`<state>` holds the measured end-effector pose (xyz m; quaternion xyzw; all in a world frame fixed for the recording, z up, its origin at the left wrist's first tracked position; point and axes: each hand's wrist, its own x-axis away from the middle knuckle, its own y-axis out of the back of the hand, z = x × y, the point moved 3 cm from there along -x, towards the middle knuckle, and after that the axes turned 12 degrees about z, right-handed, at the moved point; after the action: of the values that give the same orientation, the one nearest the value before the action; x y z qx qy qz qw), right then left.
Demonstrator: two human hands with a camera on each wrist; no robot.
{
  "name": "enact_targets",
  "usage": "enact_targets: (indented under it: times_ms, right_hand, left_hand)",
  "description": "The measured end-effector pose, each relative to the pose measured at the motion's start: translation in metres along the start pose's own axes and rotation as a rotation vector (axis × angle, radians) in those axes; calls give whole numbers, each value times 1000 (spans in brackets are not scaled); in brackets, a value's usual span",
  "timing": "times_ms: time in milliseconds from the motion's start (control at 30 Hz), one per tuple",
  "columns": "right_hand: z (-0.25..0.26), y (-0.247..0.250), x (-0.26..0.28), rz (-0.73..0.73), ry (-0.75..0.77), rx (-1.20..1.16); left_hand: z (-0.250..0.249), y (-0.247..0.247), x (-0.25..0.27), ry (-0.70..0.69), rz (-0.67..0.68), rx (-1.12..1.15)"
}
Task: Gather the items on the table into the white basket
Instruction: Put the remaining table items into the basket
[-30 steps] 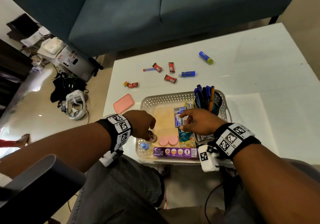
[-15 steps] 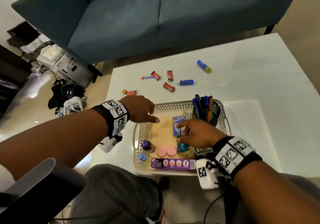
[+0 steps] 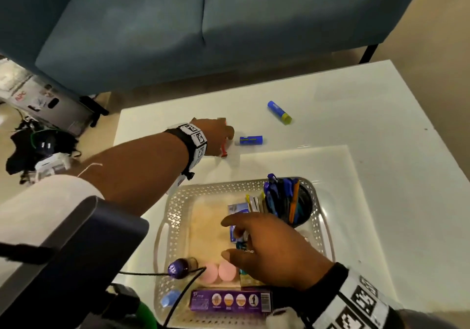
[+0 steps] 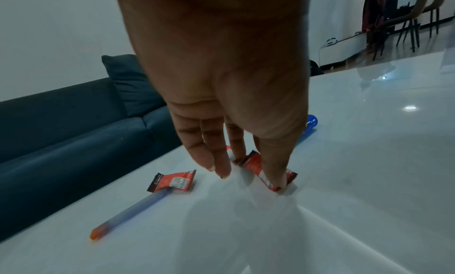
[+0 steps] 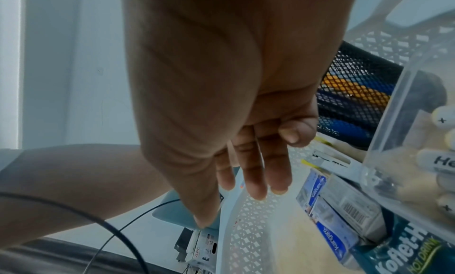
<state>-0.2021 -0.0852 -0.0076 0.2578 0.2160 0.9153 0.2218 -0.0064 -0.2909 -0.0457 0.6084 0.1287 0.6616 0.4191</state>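
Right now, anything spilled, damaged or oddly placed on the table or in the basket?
Nothing spilled or damaged. One oddity: a black cable trails over the white basket rim by the purple-capped bottle. The left hand is pinching a red wrapper.

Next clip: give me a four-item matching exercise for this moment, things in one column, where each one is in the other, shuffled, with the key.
Things:
1. glue stick
2. purple box
3. red wrapper
4. pen holder

Places:
A. standing in the far right corner of the white basket
B. pinched by the left hand on the table
C. lying flat along the basket's near edge
D. lying loose on the table, beyond the basket

Pairs: 1-D, 2-C, 3-B, 4-A
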Motion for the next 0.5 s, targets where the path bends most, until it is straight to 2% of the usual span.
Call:
enact_targets:
  times_ms: [167,333,500]
  right_hand:
    - [-4,-4,-6,13,-26,-24]
    - [-8,-9,-9,48,-65,-45]
    - [-8,-13,-10,67,-81,-58]
  left_hand:
    - [7,-6,-26,-40,95,-42]
    - [22,2,-22,38,-51,130]
    - [34,-3,-28,148,-71,196]
